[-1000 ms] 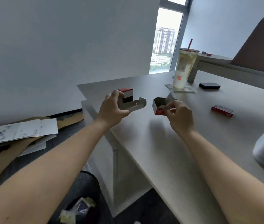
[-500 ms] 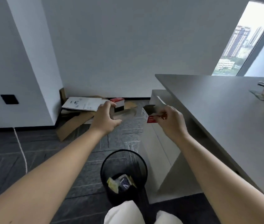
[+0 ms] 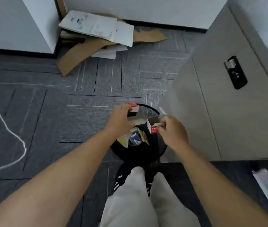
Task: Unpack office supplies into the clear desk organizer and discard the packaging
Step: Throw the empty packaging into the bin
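Two bare hands hover over a round black wire wastebasket [image 3: 161,151] on the grey carpet. At ten o'clock of its rim, the left hand [image 3: 120,119] has its fingers closed around a red-topped black-and-white cardboard tray [image 3: 133,109]. At two o'clock, the right hand [image 3: 171,130] pinches an open red-and-white cardboard box [image 3: 153,127] by its flap. Crumpled wrappers [image 3: 135,138] lie inside the basket.

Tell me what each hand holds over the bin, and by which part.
Left hand grips the box sleeve by its near end. Right hand pinches the open box by its flap.
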Demonstrator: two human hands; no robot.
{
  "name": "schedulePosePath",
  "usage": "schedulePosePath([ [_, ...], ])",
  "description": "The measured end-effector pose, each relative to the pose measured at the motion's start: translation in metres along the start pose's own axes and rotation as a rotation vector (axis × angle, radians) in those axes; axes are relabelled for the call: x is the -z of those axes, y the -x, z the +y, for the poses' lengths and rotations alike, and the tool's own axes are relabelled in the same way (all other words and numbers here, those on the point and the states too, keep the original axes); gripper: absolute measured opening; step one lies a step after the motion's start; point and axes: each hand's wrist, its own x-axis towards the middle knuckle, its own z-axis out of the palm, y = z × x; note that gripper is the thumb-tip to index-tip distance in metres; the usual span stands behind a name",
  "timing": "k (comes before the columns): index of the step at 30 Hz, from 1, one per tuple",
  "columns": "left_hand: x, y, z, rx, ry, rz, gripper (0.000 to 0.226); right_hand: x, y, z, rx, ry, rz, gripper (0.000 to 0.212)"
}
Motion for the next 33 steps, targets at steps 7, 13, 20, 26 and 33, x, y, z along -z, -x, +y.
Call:
schedulePosePath([
  [7,-0.031,-0.034,-0.025,0.008,-0.258,-0.301,0.084,-0.043,-0.026,0.023,0.020,0.100,-0.246,0.043],
  [13,-0.024,-0.030,-0.021,-0.028,-0.461,-0.315,0.052,-0.035,-0.023,0.022,0.006,0.158,-0.272,0.039],
  [20,0.035,0.007,0.017,-0.094,-0.487,-0.183,0.046,0.027,0.008,-0.013,0.084,0.161,-0.138,0.035],
  [26,0.105,0.073,0.087,-0.245,-0.366,0.025,0.048,0.114,0.070,-0.056,0.164,0.171,0.075,0.037],
  [33,0.153,0.154,0.177,-0.504,-0.302,0.204,0.045,0.210,0.165,-0.073,0.224,0.181,0.399,0.040],
])
